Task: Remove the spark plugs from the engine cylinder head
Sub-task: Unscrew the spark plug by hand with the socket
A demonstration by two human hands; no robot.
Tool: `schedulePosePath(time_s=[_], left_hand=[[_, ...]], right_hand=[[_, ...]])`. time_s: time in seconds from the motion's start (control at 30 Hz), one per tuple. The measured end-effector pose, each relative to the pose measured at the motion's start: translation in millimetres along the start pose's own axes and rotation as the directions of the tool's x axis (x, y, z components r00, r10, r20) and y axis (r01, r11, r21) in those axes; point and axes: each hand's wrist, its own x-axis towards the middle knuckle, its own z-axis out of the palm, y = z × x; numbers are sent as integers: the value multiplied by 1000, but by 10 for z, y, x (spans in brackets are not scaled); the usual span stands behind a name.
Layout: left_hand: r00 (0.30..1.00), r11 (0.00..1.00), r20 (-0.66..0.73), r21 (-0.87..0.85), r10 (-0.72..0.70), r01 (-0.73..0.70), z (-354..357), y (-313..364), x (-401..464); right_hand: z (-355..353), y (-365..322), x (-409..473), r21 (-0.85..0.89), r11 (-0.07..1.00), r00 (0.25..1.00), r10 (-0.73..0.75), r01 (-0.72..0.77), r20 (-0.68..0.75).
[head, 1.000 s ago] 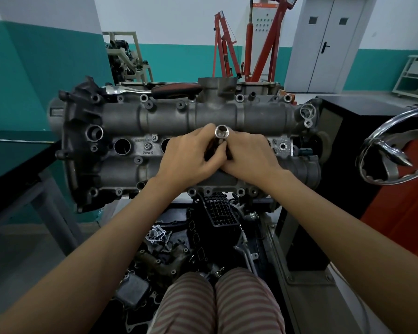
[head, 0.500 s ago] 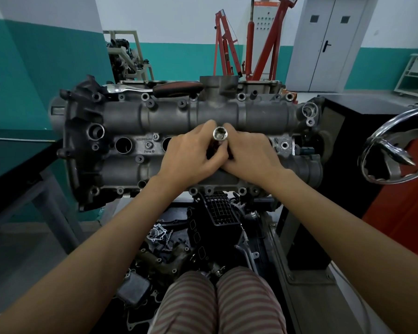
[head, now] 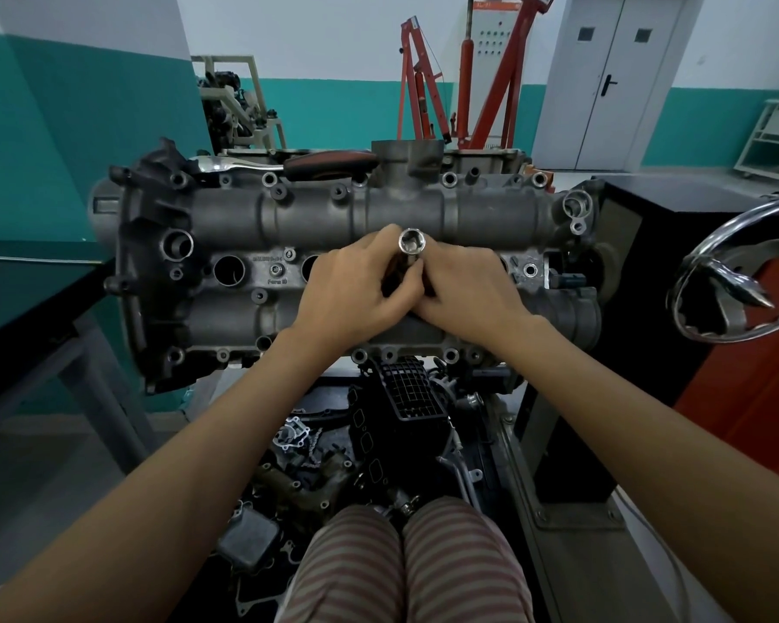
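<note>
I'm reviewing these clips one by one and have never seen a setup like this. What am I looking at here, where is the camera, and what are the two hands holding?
There is no robot: a person works with bare hands, and the single camera sits on their head, looking forward and down, so the arms reach in from the bottom. The big grey metal block is an engine cylinder head on a stand, with round spark plug holes along its middle. Both the left hand and the right hand grip a long silver socket tool standing over one hole; its open end faces the camera. Whether a plug is inside cannot be seen. A ratchet wrench with a dark handle lies on the head's far edge. Loose engine parts lie below, near the striped trousers.
</note>
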Motion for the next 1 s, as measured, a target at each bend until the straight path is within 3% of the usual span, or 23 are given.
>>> schedulePosePath(time_s=[0.27,0.57,0.83,1.0], left_hand=[[1000,1000,-18,-19,-10,10,12,-53,1],[1000,1000,-17,-17,-10,9,5,-17,-8],[1000,1000,-10,-14,-9,9,3,-45,4],[1000,1000,11,1,-22,22,-1,-4,8]], right_hand=[[4,10,9,-18,998,997,57,-57,43],[-2,-5,-1,25,999,999,40,-40,0],[18,14,5,-59,998,999,30,-28,32],[-10,-16,-5,23,999,999,35,-35,1]])
